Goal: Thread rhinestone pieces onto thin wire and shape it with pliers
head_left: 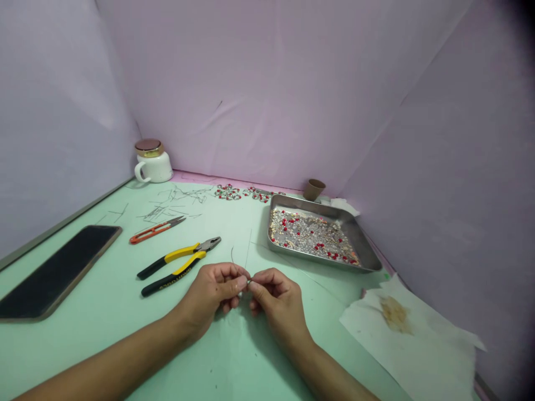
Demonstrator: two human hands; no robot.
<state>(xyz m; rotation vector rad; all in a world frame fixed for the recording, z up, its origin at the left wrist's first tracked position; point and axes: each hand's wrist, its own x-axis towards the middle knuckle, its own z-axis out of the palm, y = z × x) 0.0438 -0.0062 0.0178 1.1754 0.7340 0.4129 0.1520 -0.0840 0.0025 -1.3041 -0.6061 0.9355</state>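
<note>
My left hand (217, 292) and my right hand (278, 298) meet above the green table, thumbs and forefingers pinched close together. Between them is a thin wire (233, 254), one end curving up above the left fingers. Small pale beads seem to show under the fingertips, but most of the piece is hidden. Left of my left hand lie pliers (184, 262) with yellow and black handles, jaws pointing away to the right. Beyond my right hand stands a metal tray (321, 264) holding many loose silver, gold and red beads.
Orange thread snips (156, 229) and scattered wire pieces (167, 206) lie behind the pliers. Beaded rings (228, 192) sit at the back near a brown cup (314, 189). A phone (58, 273) and lidded white mug (154, 164) are left; stained white paper (422, 340) is right.
</note>
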